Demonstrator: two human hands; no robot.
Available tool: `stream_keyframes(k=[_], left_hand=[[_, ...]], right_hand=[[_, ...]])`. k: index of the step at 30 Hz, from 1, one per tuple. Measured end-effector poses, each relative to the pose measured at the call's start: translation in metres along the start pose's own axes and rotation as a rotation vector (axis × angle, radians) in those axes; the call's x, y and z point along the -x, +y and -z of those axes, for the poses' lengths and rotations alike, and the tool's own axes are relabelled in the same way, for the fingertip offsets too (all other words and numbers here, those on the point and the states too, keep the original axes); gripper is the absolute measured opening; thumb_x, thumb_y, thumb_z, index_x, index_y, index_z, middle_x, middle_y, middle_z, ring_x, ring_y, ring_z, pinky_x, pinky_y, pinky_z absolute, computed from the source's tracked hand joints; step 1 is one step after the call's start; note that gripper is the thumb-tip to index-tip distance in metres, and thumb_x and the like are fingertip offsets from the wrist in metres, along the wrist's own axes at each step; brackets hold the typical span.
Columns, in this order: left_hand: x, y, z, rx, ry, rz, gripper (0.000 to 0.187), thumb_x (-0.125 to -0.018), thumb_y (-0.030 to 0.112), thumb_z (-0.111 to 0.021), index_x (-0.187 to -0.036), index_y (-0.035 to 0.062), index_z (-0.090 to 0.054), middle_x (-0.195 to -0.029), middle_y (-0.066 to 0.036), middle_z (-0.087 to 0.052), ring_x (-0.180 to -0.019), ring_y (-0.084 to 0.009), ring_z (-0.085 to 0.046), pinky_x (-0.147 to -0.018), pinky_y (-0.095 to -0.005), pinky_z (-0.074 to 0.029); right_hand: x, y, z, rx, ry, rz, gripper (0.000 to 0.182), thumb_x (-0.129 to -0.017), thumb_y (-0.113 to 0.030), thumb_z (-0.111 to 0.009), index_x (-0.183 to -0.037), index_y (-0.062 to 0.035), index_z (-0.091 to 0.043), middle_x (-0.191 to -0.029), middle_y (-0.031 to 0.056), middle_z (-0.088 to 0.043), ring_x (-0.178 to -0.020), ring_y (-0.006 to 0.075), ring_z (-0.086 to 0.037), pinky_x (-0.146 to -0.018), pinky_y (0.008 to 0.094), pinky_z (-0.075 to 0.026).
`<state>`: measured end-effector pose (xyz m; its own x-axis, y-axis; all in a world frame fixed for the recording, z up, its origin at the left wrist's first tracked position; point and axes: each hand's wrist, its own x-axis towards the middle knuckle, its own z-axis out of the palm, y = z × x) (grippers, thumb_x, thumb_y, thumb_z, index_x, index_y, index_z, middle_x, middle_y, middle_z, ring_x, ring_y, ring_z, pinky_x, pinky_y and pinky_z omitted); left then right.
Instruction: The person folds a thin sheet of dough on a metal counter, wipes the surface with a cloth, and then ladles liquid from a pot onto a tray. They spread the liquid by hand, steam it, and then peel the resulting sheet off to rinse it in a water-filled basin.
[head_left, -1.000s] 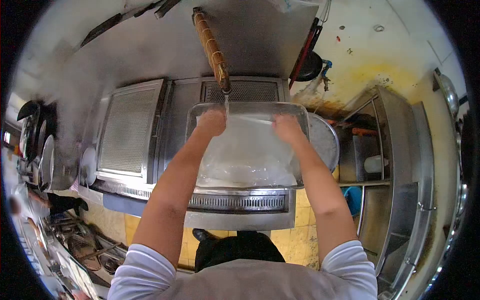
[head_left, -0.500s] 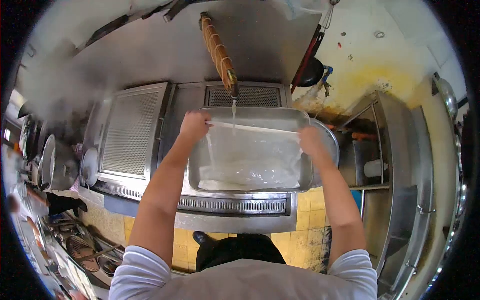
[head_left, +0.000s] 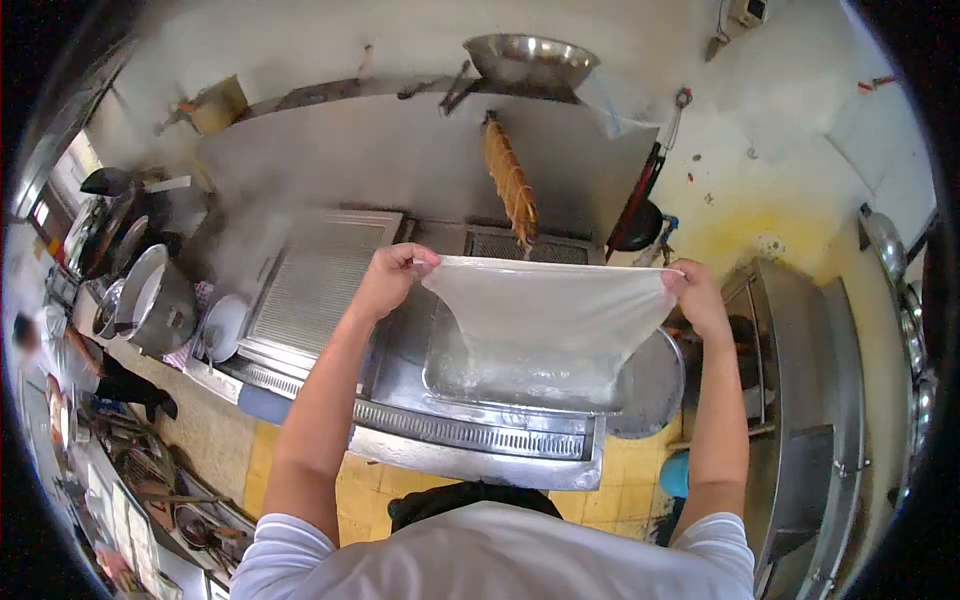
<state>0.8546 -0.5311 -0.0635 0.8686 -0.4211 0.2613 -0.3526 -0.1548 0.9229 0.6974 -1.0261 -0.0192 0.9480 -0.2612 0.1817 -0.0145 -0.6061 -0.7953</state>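
Note:
A thin, wet white cloth [head_left: 550, 315] hangs stretched between my hands, its top edge pulled nearly straight. My left hand [head_left: 392, 280] pinches its upper left corner, and my right hand [head_left: 700, 298] grips the upper right corner. The cloth's lower part reaches down into a shallow rectangular metal tray [head_left: 500, 397] and hides much of it. Behind the cloth is a tap spout wrapped in tied brown material [head_left: 510, 180]; its outlet is mostly covered from view.
A perforated steel panel [head_left: 320, 285] lies left of the tray. A round metal lid or pan [head_left: 655, 390] sits under its right side. Large pots [head_left: 165, 310] stand at left, where a person [head_left: 75, 350] is further off. Steel shelving [head_left: 800, 370] borders the right.
Both hands have risen with the cloth, lifting its top edge out of the tray and drawing it taut. The camera view has tilted upward.

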Motion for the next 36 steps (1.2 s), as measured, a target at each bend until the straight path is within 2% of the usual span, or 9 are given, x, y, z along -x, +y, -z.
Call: stream_keyframes(k=[2, 8, 12, 15, 21, 24, 27, 33, 36], left_hand=[[0.007, 0.034, 0.015, 0.126, 0.016, 0.114, 0.025, -0.086, -0.010, -0.068, -0.107, 0.0013, -0.074, -0.099, -0.004, -0.074, -0.090, -0.0110, -0.064, -0.082, -0.0260, -0.052], [0.025, 0.110, 0.071, -0.007, 0.384, -0.036, 0.009, -0.091, 0.002, -0.074, -0.099, -0.0002, -0.077, -0.099, -0.006, -0.075, -0.089, -0.0133, -0.066, -0.083, -0.0293, -0.053], [0.040, 0.130, 0.142, -0.290, 0.488, -0.278, 0.022, -0.095, 0.016, -0.074, -0.109, -0.0013, -0.073, -0.094, -0.007, -0.074, -0.086, -0.0128, -0.065, -0.081, -0.0287, -0.052], [0.048, 0.137, 0.204, -0.194, 0.579, -0.306, 0.023, -0.097, 0.014, -0.069, -0.105, -0.0069, -0.070, -0.085, -0.007, -0.072, -0.079, -0.0125, -0.065, -0.073, -0.0310, -0.054], [0.072, 0.144, 0.331, 0.059, 0.575, -0.434, 0.027, -0.102, 0.020, -0.063, -0.107, -0.0059, -0.067, -0.085, -0.006, -0.070, -0.072, -0.0114, -0.063, -0.060, -0.0286, -0.053], [0.083, 0.136, 0.394, 0.151, 0.571, -0.375, 0.027, -0.103, 0.022, -0.063, -0.111, -0.0038, -0.067, -0.086, -0.005, -0.069, -0.069, -0.0095, -0.060, -0.056, -0.0269, -0.051], [0.075, 0.095, 0.465, -0.076, 0.656, -0.453, 0.029, -0.103, 0.028, -0.064, -0.113, 0.0006, -0.066, -0.087, -0.002, -0.067, -0.069, -0.0092, -0.060, -0.058, -0.0295, -0.055], [0.090, 0.055, 0.553, 0.031, 0.665, -0.395, 0.029, -0.103, 0.027, -0.064, -0.115, 0.0009, -0.067, -0.087, -0.001, -0.067, -0.069, -0.0078, -0.060, -0.052, -0.0267, -0.053], [0.097, 0.046, 0.583, 0.033, 0.657, -0.363, 0.028, -0.103, 0.026, -0.064, -0.117, 0.0022, -0.067, -0.089, -0.001, -0.068, -0.071, -0.0071, -0.059, -0.057, -0.0251, -0.052]], right_hand=[[-0.001, -0.045, 0.011, -0.042, 0.026, 0.025, 0.015, -0.095, -0.011, -0.065, -0.093, 0.0025, -0.069, -0.075, 0.0040, -0.066, -0.069, 0.0124, -0.060, -0.066, 0.0299, -0.048], [0.009, -0.173, 0.021, -0.065, 0.124, 0.219, 0.014, -0.096, -0.013, -0.067, -0.094, 0.0004, -0.070, -0.076, 0.0008, -0.065, -0.067, 0.0099, -0.059, -0.063, 0.0278, -0.048], [0.017, -0.249, 0.005, -0.036, 0.208, 0.340, 0.016, -0.097, -0.016, -0.067, -0.094, -0.0005, -0.070, -0.075, -0.0008, -0.064, -0.067, 0.0095, -0.058, -0.064, 0.0269, -0.047], [0.024, -0.301, -0.020, -0.013, 0.248, 0.370, 0.016, -0.098, -0.017, -0.067, -0.096, -0.0011, -0.069, -0.076, -0.0009, -0.063, -0.067, 0.0097, -0.058, -0.064, 0.0262, -0.047], [0.047, -0.395, -0.122, 0.000, 0.253, 0.304, 0.020, -0.100, -0.022, -0.065, -0.099, -0.0016, -0.069, -0.080, 0.0002, -0.064, -0.068, 0.0094, -0.058, -0.063, 0.0261, -0.048], [0.044, -0.433, -0.191, -0.032, 0.266, 0.276, 0.021, -0.100, -0.022, -0.065, -0.100, -0.0011, -0.069, -0.081, 0.0003, -0.065, -0.068, 0.0096, -0.058, -0.063, 0.0268, -0.049], [0.040, -0.453, -0.252, -0.021, 0.250, 0.220, 0.021, -0.100, -0.021, -0.064, -0.102, -0.0006, -0.070, -0.082, 0.0005, -0.066, -0.068, 0.0097, -0.058, -0.063, 0.0269, -0.049], [0.055, -0.499, -0.343, 0.049, 0.164, 0.199, 0.021, -0.101, -0.024, -0.065, -0.103, -0.0033, -0.068, -0.086, 0.0000, -0.067, -0.074, 0.0077, -0.062, -0.065, 0.0234, -0.050], [0.066, -0.518, -0.369, -0.020, 0.135, 0.178, 0.020, -0.102, -0.021, -0.064, -0.104, -0.0018, -0.068, -0.087, 0.0006, -0.067, -0.073, 0.0081, -0.062, -0.063, 0.0226, -0.049]])
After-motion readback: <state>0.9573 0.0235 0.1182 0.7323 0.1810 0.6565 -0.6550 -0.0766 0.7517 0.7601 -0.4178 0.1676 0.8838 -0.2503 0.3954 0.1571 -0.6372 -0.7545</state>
